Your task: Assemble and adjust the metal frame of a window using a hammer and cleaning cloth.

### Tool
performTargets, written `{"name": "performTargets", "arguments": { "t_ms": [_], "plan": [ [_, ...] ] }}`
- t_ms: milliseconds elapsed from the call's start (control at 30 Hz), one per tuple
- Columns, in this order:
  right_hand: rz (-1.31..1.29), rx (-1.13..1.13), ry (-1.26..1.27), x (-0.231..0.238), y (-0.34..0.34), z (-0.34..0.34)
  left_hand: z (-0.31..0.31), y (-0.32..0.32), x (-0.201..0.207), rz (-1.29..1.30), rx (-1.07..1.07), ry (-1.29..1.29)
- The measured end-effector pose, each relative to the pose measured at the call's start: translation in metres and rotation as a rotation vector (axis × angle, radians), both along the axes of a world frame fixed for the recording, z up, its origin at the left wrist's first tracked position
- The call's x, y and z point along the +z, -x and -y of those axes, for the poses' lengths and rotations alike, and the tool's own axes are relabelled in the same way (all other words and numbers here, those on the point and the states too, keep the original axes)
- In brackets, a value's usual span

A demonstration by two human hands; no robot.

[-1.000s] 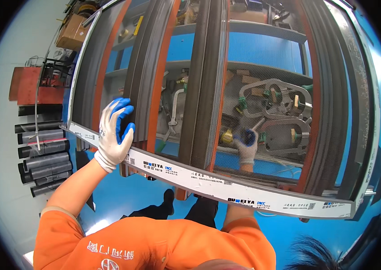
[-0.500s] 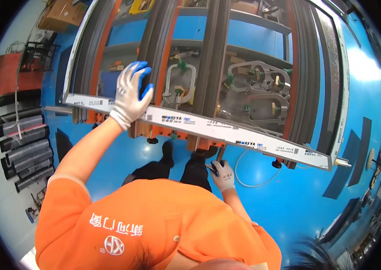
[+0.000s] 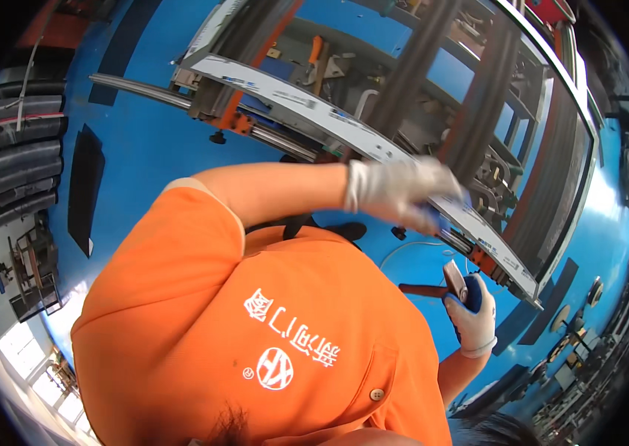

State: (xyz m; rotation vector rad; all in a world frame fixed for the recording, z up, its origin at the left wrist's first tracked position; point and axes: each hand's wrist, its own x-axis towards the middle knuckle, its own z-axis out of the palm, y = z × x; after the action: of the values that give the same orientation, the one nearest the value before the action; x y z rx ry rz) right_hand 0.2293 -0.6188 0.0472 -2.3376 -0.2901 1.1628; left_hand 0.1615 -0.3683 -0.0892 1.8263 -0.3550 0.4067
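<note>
A large rectangular frame with white film along its rails [image 3: 292, 97] lies across dark supports. Over its near rail is my left hand [image 3: 403, 193], in a white glove with blue fingertips. Motion blurs that hand, so whether its fingers grip the rail does not show. Lower right, beside the rail's right end, my right hand [image 3: 474, 320], gloved alike, is closed on what looks like a hammer [image 3: 454, 281]. Its brown handle points left, and the fingers wrap near the head.
Under the frame, dark padded bars [image 3: 422, 67] cross a workbench with clamps and an orange-handled tool [image 3: 316, 49]. A metal rail [image 3: 140, 89] juts out left. Black rolls [image 3: 21, 160] line the left side; dark strips [image 3: 550, 301] lie on the blue floor.
My left hand has slid right along the near rail. My right hand has come up and right, bringing the hammer into clearer sight. The view has turned, tilting the frame.
</note>
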Motion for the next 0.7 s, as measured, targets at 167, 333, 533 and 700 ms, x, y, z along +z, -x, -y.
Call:
{"name": "performTargets", "arguments": {
  "t_ms": [167, 333, 533, 700],
  "plan": [
    [-0.192, -0.054, -0.163, -0.005, 0.039, -0.103, -0.045, 0.052, 0.025, -0.303, -0.239, -0.173],
    [0.02, -0.351, -0.844, -0.028, 0.092, -0.21, -0.158, 0.106, 0.038, -0.569, -0.206, 0.561],
    [-0.498, 0.373, -0.202, -0.066, 0.083, -0.268, -0.224, 0.166, 0.008, -0.192, 0.071, 1.311],
    [-0.695, 0.212, -0.421, -0.072, 0.104, -0.326, -0.258, 0.216, -0.017, -0.147, 0.249, 1.374]
  ]
}}
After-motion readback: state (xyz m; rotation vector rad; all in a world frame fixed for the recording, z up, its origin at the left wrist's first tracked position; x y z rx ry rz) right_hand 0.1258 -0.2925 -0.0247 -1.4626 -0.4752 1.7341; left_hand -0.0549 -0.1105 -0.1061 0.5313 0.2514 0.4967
